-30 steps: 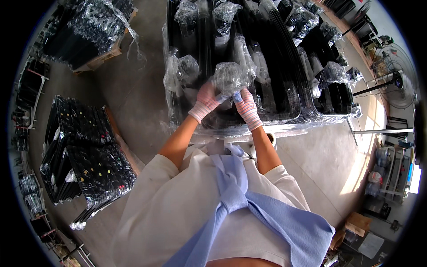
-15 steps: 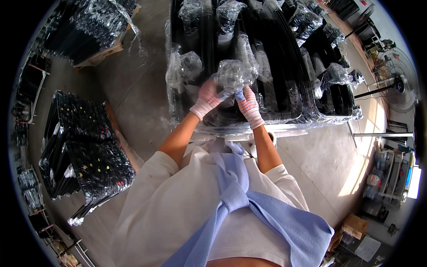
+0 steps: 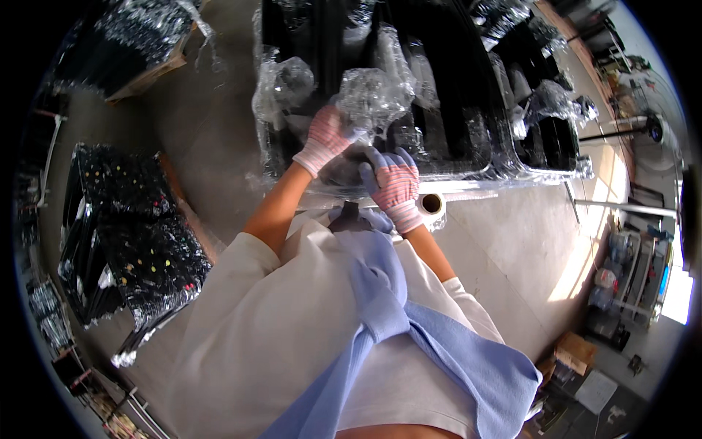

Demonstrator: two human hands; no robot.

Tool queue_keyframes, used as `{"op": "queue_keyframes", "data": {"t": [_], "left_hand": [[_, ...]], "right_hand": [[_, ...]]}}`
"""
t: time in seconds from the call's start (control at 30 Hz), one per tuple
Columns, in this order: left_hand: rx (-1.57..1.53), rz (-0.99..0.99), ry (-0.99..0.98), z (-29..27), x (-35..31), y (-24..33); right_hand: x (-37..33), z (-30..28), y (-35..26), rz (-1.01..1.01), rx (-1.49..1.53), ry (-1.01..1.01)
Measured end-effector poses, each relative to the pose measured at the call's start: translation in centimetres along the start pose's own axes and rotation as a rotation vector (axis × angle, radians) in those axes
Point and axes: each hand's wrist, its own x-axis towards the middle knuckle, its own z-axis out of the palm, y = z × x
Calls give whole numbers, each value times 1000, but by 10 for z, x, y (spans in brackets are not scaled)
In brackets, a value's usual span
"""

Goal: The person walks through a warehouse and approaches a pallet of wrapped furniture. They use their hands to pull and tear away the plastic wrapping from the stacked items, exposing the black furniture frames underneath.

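A crumpled bundle of clear plastic film (image 3: 374, 102) stands up from a stack of black frames (image 3: 446, 80) wrapped in the same film. My left hand (image 3: 327, 139), in a striped pink glove with bluish fingertips, is closed on the bundle's lower left side; some of its fingertips are hidden by the film. Just below and to the right of the bundle, my right hand (image 3: 395, 183) in a matching glove is open, fingers apart, over the stack's near edge. It holds nothing that I can see. A film roll (image 3: 432, 204) with a dark core shows beside my right wrist.
More film-wrapped black goods stand on a pallet (image 3: 150, 77) at the far left. A lower wrapped stack (image 3: 139, 227) is on the floor to my left. On the right are a standing fan (image 3: 653, 130), a metal rack (image 3: 632, 274) and a cardboard box (image 3: 575, 353).
My right hand has come off the film bundle, moved toward me and spread its fingers. My left hand stays at the bundle. The view has shifted, bringing the film roll into fuller sight.
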Motion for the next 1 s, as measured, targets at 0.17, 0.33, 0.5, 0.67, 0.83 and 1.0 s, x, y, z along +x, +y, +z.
{"op": "queue_keyframes", "data": {"t": [0.17,0.33,0.5,0.67,0.83,1.0], "left_hand": [[407,47,-38,-3,-9,13],[682,-146,-254,-1,-21,7],[637,153,-55,-13,-46,5],[395,167,-156,-38,-60,63],[388,213,-328,-48,-66,98],[532,295,-393,-12,-61,96]], "right_hand": [[3,3,-1,17,22,48],[-2,4,6,27,6,38],[-3,-3,12,-49,22,51],[-10,-43,35,50,315,124],[-26,-72,69,122,192,295],[-44,-51,75,159,-41,0]]}}
